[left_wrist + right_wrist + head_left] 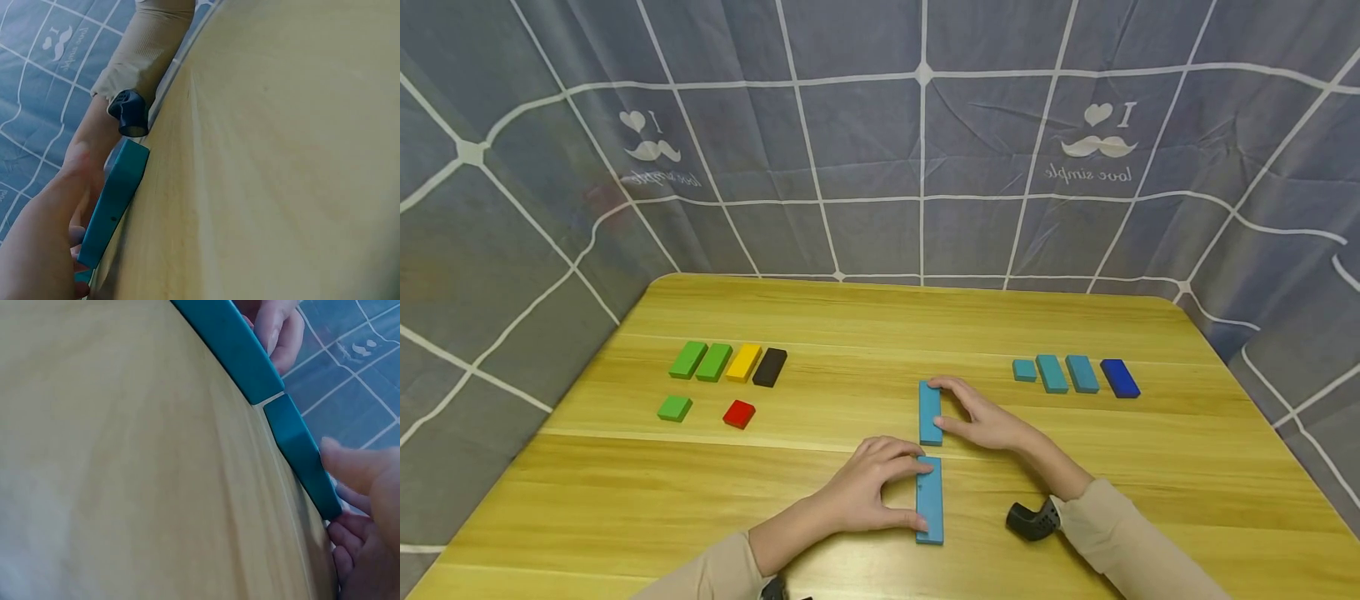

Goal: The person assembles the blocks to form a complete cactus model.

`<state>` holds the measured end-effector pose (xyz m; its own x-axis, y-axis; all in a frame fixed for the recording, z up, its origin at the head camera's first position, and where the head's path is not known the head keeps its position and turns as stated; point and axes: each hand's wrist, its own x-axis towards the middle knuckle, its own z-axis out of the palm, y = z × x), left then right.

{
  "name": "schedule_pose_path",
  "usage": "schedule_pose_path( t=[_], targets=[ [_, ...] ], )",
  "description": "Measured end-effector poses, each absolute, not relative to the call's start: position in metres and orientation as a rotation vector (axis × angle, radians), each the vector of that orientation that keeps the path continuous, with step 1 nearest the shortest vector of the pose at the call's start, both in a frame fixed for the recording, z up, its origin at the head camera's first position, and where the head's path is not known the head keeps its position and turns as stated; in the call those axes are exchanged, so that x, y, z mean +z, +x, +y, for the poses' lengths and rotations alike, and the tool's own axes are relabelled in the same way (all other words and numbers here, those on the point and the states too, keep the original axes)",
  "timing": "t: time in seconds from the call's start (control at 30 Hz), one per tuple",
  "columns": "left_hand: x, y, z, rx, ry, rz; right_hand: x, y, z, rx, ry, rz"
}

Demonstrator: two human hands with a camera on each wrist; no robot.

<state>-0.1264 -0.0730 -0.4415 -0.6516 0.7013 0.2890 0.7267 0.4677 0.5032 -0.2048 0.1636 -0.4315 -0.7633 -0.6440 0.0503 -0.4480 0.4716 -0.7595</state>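
Two long light-blue blocks lie end to end on the wooden table, with a narrow gap between them. My left hand [871, 493] holds the near blue block [929, 504], fingers at its far part and thumb by its near end. On the far blue block [928, 414] my right hand [988, 423] has its fingers at the far end and its thumb on the right side. The left wrist view shows the near block [115, 203] close up, largely hiding the left fingertips. From the right wrist, the far block [300, 453] runs between thumb and fingers.
At the left stand two green blocks [688, 360], a yellow block [744, 362] and a black block [770, 367]. Below them are a small green block [674, 408] and a red block [739, 414]. Several light-blue blocks [1052, 374] and a dark-blue block [1120, 378] lie right.
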Motion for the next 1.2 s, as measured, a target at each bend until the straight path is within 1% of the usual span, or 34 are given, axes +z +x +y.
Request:
schedule_pose_path(
  t=[0.13, 0.5, 0.67, 1.2],
  targets=[
    [-0.443, -0.129, -0.068, -1.070, -1.214, -2.646, -0.432, -0.205, 0.164, -1.195, -0.925, 2.476],
    [-0.443, -0.131, -0.061, -1.238, -1.039, -2.624, -0.435, -0.205, 0.163, -1.244, -0.903, 2.476],
    [-0.443, -0.131, -0.061, -1.245, -0.985, -2.650, -0.435, -0.203, 0.162, -1.252, -0.894, 2.487],
    [-0.442, -0.135, -0.061, -1.081, -0.966, -2.738, -0.435, -0.201, 0.161, -1.263, -0.916, 2.490]
  ],
)
